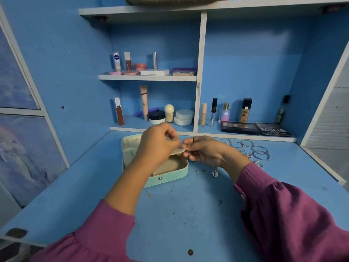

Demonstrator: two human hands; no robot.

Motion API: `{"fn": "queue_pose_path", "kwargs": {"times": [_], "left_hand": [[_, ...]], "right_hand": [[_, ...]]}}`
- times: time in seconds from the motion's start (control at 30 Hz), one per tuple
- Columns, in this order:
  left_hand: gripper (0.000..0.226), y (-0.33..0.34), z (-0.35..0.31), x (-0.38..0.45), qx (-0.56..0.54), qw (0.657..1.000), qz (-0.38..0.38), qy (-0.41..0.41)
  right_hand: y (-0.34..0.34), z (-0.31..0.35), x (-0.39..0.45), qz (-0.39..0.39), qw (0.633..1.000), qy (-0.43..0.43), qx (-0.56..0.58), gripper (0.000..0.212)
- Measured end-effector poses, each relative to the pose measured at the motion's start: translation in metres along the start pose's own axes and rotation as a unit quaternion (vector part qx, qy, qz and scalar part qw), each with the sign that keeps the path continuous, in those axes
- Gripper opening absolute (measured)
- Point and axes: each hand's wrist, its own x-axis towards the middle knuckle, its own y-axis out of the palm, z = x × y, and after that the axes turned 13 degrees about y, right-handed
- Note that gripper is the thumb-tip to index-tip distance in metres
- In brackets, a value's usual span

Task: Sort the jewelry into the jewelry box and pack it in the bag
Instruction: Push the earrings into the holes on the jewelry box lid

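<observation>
Blue desk (188, 214) with blue shelving behind, cosmetics lined along the back at 12 o'clock. Mint jewelry box (166, 178) sits open mid-desk, lid tipped back toward 11 o'clock, beige padded tray showing; looks like a light rigid shell, best lifted by both short ends once closed, since the snap on the front wall may pop. No bag that I can pick out for certain. Bangles (249, 148) lie in a loose cluster at 2 o'clock of the box: thin hoops, stiff, slippery, likely to roll, so hook through or pinch the rim. Small earrings (214, 173) and studs scattered at 3 o'clock, just beside the box: tiny, light, easy to drop, fingertip pinch only. Both hands meet over the box's right end. Left hand (157, 142) has fingers curled, pinching a thin pale flap (178, 152), probably a tray insert, flexible. Right hand (204, 151) pinches the same flap's tip with curled fingers. Whether a small piece is held too, cannot tell.
</observation>
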Motion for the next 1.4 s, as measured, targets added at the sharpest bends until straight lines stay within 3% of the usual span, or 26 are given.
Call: {"fn": "queue_pose_path", "kwargs": {"times": [0.13, 0.33, 1.0, 1.23, 1.4], "left_hand": [[0.023, -0.002, 0.011, 0.007, -0.048, 0.996, 0.054, -0.061], [0.025, -0.003, 0.012, 0.009, -0.058, 0.991, 0.106, -0.056], [0.029, -0.004, 0.009, 0.015, -0.016, 0.987, 0.162, -0.004], [0.015, -0.007, 0.002, 0.016, 0.051, 0.973, 0.211, 0.073], [0.014, -0.009, 0.004, 0.018, 0.040, 0.970, 0.232, 0.065]], "right_hand": [[0.001, 0.000, -0.001, -0.002, 1.000, 0.004, 0.001, 0.016], [0.001, 0.000, -0.002, -0.006, 1.000, 0.004, -0.001, 0.014], [-0.002, 0.000, 0.001, 0.000, 1.000, 0.003, 0.001, 0.013], [-0.003, -0.002, 0.003, 0.006, 1.000, 0.003, 0.006, 0.015], [-0.003, -0.003, 0.004, 0.011, 1.000, 0.006, 0.018, 0.018]]}}
